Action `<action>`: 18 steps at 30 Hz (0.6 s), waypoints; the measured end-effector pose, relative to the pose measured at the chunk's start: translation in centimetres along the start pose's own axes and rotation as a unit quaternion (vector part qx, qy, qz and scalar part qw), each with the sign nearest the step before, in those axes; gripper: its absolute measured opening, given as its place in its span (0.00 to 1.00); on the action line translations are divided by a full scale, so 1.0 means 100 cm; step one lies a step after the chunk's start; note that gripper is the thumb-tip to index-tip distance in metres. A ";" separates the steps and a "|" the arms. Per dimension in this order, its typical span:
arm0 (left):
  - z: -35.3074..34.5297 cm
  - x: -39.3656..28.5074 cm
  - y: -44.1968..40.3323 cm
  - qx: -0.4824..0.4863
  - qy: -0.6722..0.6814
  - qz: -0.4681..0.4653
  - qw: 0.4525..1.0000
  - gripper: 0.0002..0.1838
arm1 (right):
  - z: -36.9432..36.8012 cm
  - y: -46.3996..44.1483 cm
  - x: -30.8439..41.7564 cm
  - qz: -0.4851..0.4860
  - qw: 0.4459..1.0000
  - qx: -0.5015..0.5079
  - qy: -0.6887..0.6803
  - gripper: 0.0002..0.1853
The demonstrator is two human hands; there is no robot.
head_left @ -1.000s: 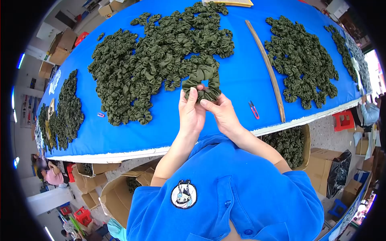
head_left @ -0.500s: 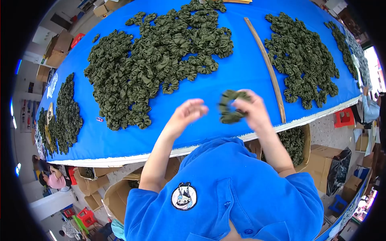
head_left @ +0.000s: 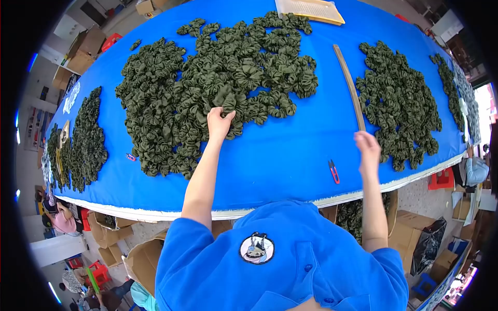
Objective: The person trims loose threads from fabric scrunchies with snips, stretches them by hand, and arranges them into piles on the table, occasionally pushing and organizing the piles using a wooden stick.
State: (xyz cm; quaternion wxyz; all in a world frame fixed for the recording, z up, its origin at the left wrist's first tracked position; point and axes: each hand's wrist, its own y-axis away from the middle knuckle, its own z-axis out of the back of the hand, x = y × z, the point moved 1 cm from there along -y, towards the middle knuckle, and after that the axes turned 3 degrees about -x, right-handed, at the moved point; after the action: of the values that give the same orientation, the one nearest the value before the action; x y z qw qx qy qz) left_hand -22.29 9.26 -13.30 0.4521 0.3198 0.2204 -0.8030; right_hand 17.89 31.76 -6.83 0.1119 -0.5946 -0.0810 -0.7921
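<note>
Table (head_left: 290, 160): broad, covered in blue, reaching across the view.
Larger heap (head_left: 161, 103): dark green gathered fabric rings, left of centre.
Smaller heap (head_left: 399, 103): similar green rings, to the right.
Wooden strip (head_left: 347, 80): lying between the heaps.
Tray (head_left: 314, 11): shallow, yellow-edged, at the far side.
Hands: left (head_left: 221, 123) has thumb and fingers pinched on a green ring (head_left: 226, 98) at the larger heap's near side; right (head_left: 369, 152), blurred, appears loosely curled near the strip's near end, its grip unclear.
Snips (head_left: 333, 172): red-handled, beside the right hand.
</note>
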 end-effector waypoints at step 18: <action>0.103 -0.099 0.175 0.238 0.660 0.188 0.688 0.08 | -0.101 0.107 0.122 0.068 0.882 0.466 0.006 0.08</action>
State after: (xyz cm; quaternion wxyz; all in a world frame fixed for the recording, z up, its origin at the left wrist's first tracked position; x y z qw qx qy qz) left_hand -6.53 -0.20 -0.17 0.2405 0.8987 0.1982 -0.3085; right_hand 8.19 17.79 1.99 0.4297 -0.4733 -0.3998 -0.6569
